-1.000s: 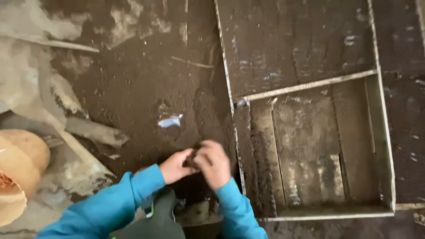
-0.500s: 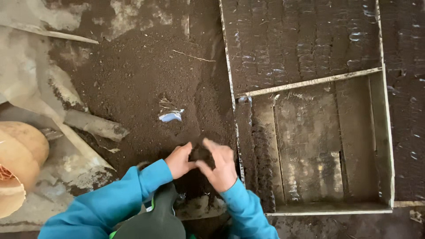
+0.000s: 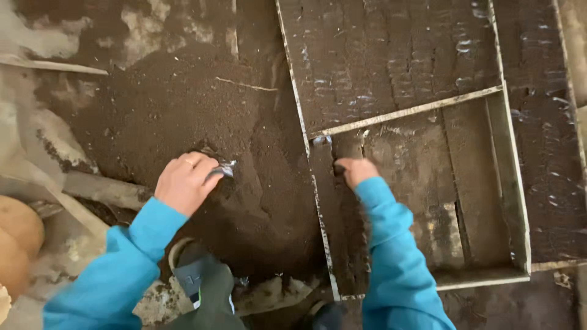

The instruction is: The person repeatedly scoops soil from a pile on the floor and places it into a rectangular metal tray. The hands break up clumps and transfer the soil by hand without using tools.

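Left hand (image 3: 183, 182), centre-left of the frame, curls its fingers into the dark soil heap (image 3: 183, 110); right hand (image 3: 356, 171) presses soil, fingers closed, into the wooden frame (image 3: 515, 189) right of centre: pack corners firmly

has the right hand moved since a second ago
Yes. The right hand left the left hand over the soil pile and crossed rightward over the wooden frame's rail.

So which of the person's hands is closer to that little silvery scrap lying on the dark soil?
Left. The left hand rests on the soil pile, its fingers touching the silvery scrap. The right hand is well off to the side, inside the wooden frame.
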